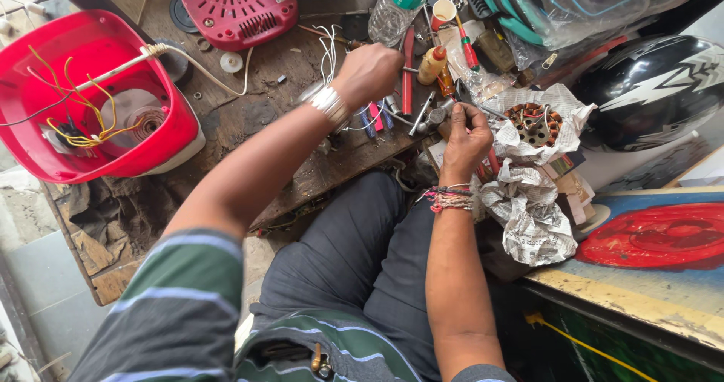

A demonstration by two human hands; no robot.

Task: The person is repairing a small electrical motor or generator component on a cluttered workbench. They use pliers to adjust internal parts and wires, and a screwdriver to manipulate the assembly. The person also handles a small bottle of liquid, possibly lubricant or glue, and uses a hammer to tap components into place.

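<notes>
Far out to the left of both hands sits a red plastic appliance housing (90,99), open side up, with yellow and red wires (72,103) looped inside it, resting on a worn, dark wooden workbench (249,118). Beyond the fingers, at the bench's far edge, lies a round red plastic vented cover (235,6).

The left hand (367,71), with a white metal band at the wrist, reaches forward with its fingers curled down among small tools; what they grip is hidden under the knuckles, so whether they clench something I cannot tell. Just past those fingers stand a clear plastic bottle (396,9) and a small orange-bodied dropper bottle (431,64).

The right hand (464,137), red threads tied at its wrist, is clenched around a small grey metal part (436,116), held just beside the left hand. Right of these fingers, a copper-wound motor stator (534,124) rests in crumpled newspaper (528,216). Farther right lies a black-and-white helmet (652,88).
</notes>
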